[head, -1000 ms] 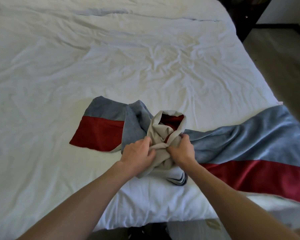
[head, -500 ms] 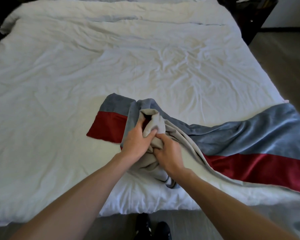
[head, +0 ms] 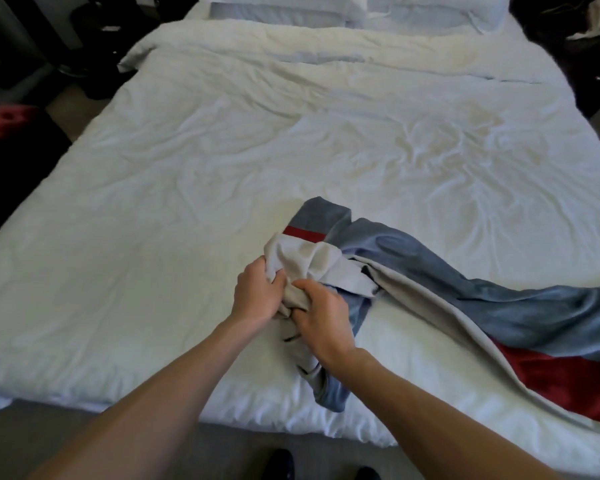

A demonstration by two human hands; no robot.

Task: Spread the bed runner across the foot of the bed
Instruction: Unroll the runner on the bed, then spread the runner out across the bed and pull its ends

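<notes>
now the loose end of the bed runner (head: 499,296), which lay flat a second ago showing grey and red, is gathered into a pale bunch of lining, with only a sliver of red in sight. the left hand (head: 257,296) and right hand (head: 321,320) sit together, touching, both clamped on that bunch near the foot of the bed (head: 153,202). the rest trails off to the right, twisted, its lining edge turned up. the spread looks undone: the bunch likely needs drawing out leftward across the uncovered white duvet.

White bed (head: 153,237) carries bed runner (head: 499,306), seemingly pillows (head: 291,5).
</notes>
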